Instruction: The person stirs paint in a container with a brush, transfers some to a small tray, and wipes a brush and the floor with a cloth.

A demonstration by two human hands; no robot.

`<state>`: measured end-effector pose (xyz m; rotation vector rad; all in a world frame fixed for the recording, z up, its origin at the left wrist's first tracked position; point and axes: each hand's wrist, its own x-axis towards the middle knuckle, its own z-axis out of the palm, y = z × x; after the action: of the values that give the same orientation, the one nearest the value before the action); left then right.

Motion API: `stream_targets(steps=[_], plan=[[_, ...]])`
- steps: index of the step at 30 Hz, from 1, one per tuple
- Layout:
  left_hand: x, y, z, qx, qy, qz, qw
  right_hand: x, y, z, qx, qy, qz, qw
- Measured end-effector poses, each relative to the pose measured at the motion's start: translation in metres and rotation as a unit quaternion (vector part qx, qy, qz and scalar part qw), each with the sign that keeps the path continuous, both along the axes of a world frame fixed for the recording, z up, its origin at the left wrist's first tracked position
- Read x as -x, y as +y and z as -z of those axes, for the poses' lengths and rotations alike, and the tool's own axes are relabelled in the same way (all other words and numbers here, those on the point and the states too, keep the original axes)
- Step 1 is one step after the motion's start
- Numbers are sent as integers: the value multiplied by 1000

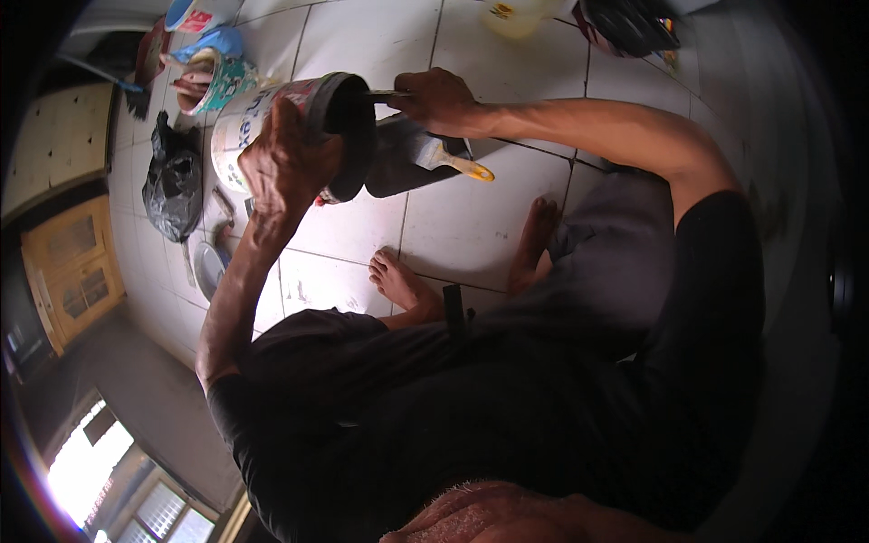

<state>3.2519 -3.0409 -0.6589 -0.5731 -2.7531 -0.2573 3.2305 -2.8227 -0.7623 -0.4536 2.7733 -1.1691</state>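
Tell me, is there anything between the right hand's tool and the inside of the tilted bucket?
Nothing visible. The right hand holds a thin tool whose tip already reaches the dark mouth of the bucket, which the left hand grips and tilts.

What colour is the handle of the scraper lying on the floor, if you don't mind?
Yellow; the scraper handle shows in the head view.

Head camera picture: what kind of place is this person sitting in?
Probably a room in a home under repainting. The person squats barefoot on a white tiled floor, the left hand tilting a paint bucket, a yellow-handled brush nearby, and wooden cabinet doors at the side.
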Motion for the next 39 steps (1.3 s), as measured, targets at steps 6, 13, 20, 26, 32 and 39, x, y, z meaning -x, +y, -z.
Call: stream_targets(steps=[6,13,20,26,32,39], plan=[[21,-27,2,-70,-56,-72,993,23,-4,-1,-3,129,-29,991],[51,-99,21,-202,-118,-5,972,50,-22,-34,38,180,-71,980],[70,-139,47,-251,-142,-10,957,61,-29,-35,81,214,-117,967],[76,-171,61,-270,-147,-67,949,56,3,-44,58,75,-138,986],[87,-222,96,-345,-125,-147,919,50,32,-26,-55,21,-227,972],[80,-271,135,-547,-126,-214,800,-22,26,-22,-323,-292,-286,854]])
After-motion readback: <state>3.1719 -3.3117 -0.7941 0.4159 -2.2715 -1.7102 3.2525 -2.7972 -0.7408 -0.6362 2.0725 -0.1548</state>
